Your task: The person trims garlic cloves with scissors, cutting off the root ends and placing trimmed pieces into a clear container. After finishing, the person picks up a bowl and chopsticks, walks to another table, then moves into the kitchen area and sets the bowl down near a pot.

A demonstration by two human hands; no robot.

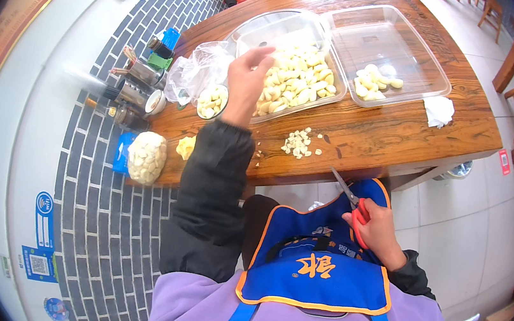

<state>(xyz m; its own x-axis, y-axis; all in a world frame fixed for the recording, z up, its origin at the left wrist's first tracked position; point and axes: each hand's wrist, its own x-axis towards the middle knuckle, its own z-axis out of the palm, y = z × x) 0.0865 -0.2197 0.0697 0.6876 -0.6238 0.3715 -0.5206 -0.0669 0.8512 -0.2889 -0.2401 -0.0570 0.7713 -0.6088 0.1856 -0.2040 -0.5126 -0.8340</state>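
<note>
My right hand point(376, 228) grips a pair of scissors point(360, 216) by the red handles, blades pointing up and left toward the table edge. My left hand point(248, 75) is over the left side of a clear plastic tub full of peeled garlic cloves point(298, 76). Its thumb and forefinger bend toward each other, and whether a clove is between them is unclear. Close to that wrist stands a small bowl of garlic cloves point(212, 101). A second clear plastic tub point(397, 38) to the right holds fewer cloves point(372, 82). Small garlic trimmings point(298, 142) lie near the table's front edge.
On the wooden table point(385, 137) are a crumpled plastic bag point(201, 67), a white tissue point(438, 110) and a yellowish scrap point(185, 147). A bulging bag of garlic point(146, 157) sits at the left corner. Condiment jars point(130, 116) line the brick-patterned wall.
</note>
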